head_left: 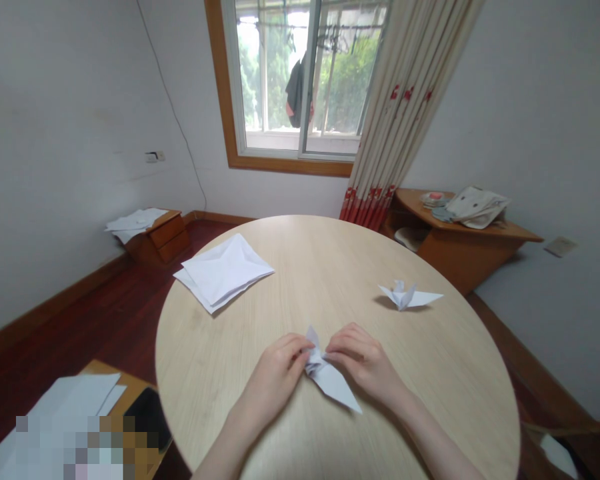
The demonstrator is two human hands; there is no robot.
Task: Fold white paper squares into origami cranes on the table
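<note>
the left hand (275, 377) and the right hand (363, 357) meet over the near part of a round, pale wood-grain surface (330, 257). both are curled narrow, pinching a folded white paper figure (333, 387) from either side. its long pointed flap runs down and to the right, and a shorter point stands up between the hands. the middle is bunched under the fingers, so the folds there are hard to make out, though the piece looks close to a bird shape.

further out on the right of the surface sits a paper crane (405, 295) with its wings spread, complete as far as this view shows and well apart from both hands. on the left lies a stack of creased white paper sheets (223, 272), out of reach of neither hand but touched by none. so one figure is done, a second is in the hands, and the stack lies unused.

beyond the surface, loose papers lie on a low wooden cabinet (163, 237), and a cloth bag (477, 207) rests on a wooden side desk (460, 260). near the lower left, a black phone (147, 419) lies on another desk.
</note>
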